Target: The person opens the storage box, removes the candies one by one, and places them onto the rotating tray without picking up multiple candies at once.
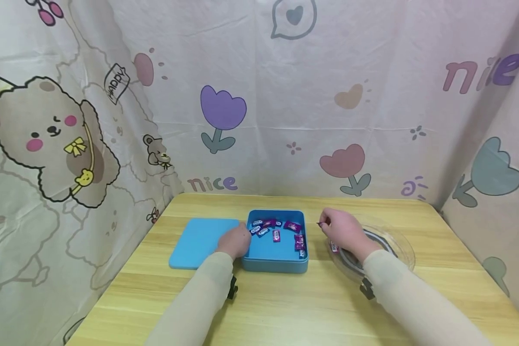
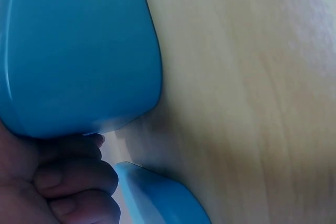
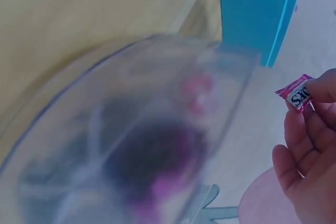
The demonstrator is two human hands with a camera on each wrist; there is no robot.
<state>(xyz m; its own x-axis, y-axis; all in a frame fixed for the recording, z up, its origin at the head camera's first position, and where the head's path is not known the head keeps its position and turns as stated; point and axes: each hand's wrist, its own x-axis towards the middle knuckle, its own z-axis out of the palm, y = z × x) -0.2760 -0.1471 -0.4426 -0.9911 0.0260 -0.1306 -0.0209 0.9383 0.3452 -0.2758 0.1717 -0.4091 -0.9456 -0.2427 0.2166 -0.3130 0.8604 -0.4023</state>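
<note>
My left hand [image 1: 235, 240] grips the left wall of an open blue box [image 1: 274, 265]. In the left wrist view its fingers [image 2: 79, 179] are curled against that box's side; the thumb is hidden there. Inside the box lie several small wrapped candies [image 1: 277, 235], purple-pink and dark blue. Between thumb and forefinger my right hand [image 3: 315, 140] pinches one pink-wrapped candy [image 3: 300, 94], held in the air to the right of the box. Below and behind that hand stands a clear round bowl [image 1: 408, 252] with more candies in it, partly covered by the forearm.
A flat blue lid [image 1: 199, 242] lies on the wooden table [image 1: 294, 307], left of the box. Printed cloth [image 1: 259, 105] hangs along the back and both sides of the table.
</note>
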